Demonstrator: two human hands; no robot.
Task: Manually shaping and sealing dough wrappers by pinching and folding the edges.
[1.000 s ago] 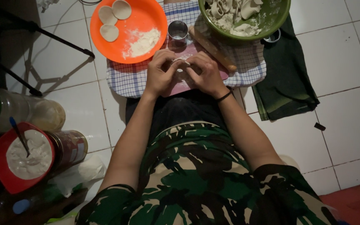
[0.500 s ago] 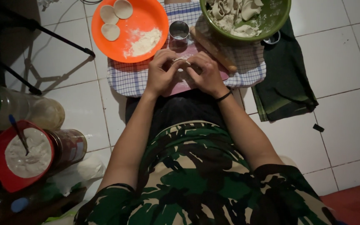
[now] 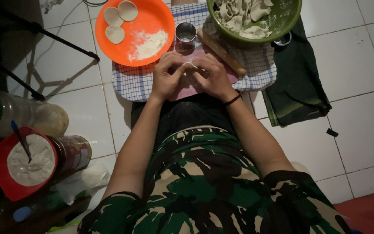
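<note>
Both your hands, left hand [image 3: 166, 77] and right hand [image 3: 213, 77], pinch 1 small dough piece [image 3: 190, 65] above the pink board [image 3: 187, 91]; press its edge evenly, with light fingertip pressure.

We sit on a floor of white square tiles [image 3: 360, 65] with grey grout lines, dimly lit and shadowed at the left, red flooring [image 3: 371, 212] at one corner.
</note>
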